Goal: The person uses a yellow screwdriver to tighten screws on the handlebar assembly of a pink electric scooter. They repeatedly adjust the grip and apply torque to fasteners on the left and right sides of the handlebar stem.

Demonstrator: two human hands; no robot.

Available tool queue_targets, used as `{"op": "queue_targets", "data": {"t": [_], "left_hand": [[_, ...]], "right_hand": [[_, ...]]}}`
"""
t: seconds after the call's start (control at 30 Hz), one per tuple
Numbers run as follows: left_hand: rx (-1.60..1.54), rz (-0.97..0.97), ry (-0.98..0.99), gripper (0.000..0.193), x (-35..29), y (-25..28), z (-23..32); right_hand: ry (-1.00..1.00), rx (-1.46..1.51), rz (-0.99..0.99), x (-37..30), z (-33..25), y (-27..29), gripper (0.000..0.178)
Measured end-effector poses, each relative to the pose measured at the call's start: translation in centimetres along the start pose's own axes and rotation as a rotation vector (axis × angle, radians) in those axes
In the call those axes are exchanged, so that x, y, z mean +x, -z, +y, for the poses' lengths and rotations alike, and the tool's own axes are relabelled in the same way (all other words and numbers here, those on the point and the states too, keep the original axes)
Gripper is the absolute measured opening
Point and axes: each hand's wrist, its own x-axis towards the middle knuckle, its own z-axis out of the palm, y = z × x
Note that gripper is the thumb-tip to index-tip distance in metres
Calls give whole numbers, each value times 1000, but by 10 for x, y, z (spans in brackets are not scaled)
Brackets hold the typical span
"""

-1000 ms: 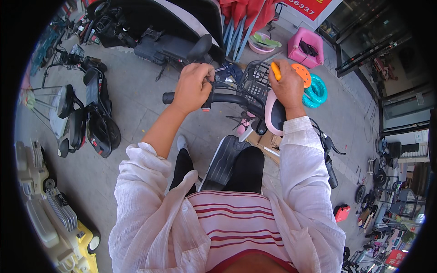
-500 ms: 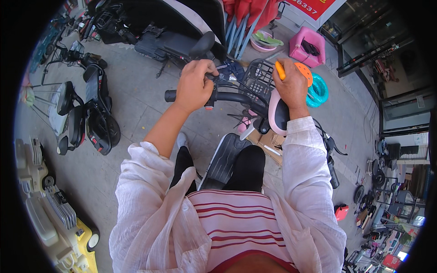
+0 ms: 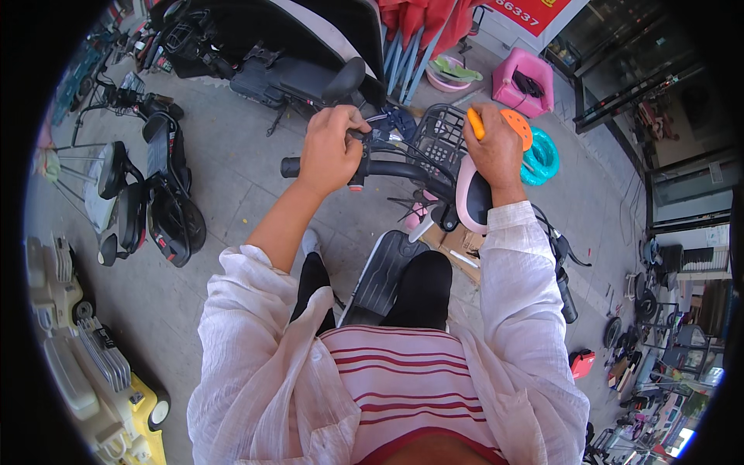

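Observation:
In front of me stands an electric scooter with a black handlebar (image 3: 403, 168) and a pink-rimmed display (image 3: 470, 190). My left hand (image 3: 329, 149) is closed at the left side of the bar, its thumb and fingers around a small black fitting beside the grip (image 3: 291, 167). An orange handle (image 3: 475, 122), perhaps of a hand tool, sticks out of my closed right hand (image 3: 496, 155), above the display; its other end is hidden. Beyond the bar is a black wire basket (image 3: 440, 138). The scooter's footboard (image 3: 390, 267) lies between my legs.
Parked black scooters (image 3: 167, 186) stand at the left, a yellow-and-cream ride-on toy (image 3: 97, 364) at the lower left. Farther off are a pink armchair (image 3: 523, 81), a teal ring (image 3: 541, 155) and a pink basin (image 3: 449, 74). Glass doors line the right.
My right hand with the orange handle has shifted slightly downward in the picture. The left hand keeps its hold at the handlebar.

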Motion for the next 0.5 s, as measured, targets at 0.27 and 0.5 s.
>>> {"op": "queue_targets", "data": {"t": [0.27,0.5], "left_hand": [[6,18,-98,21,1,1,6],[34,-23,-105,23,-1,3,5]], "right_hand": [[-13,-1,-10,-1,1,1,25],[-63,20,-46,-1,0,1,23]]}}
